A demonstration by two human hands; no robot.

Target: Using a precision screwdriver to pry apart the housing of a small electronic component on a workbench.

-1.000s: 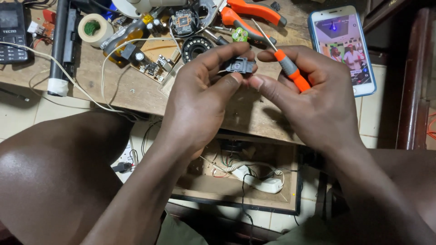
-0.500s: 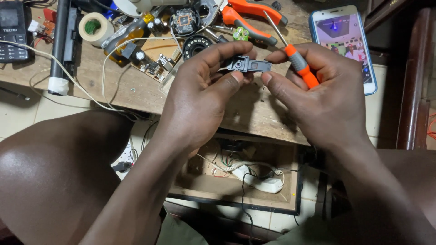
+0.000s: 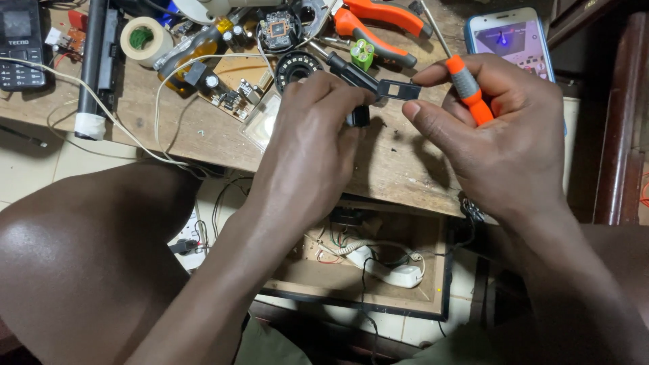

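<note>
The left hand (image 3: 307, 142) pinched a small black part (image 3: 378, 88) between its fingers above the worktop (image 3: 203, 135); the right hand (image 3: 493, 135) gripped an orange-handled screwdriver (image 3: 466, 88) (fingertip just beside the part).

I see my left hand (image 3: 307, 145) pinching a small black plastic part (image 3: 389, 88) above the cluttered wooden counter (image 3: 203, 135). My right hand (image 3: 497, 135) touches that part's far end, an orange-handled screwdriver (image 3: 466, 88) tucked in its grip beside a smartphone (image 3: 510, 37).
</note>
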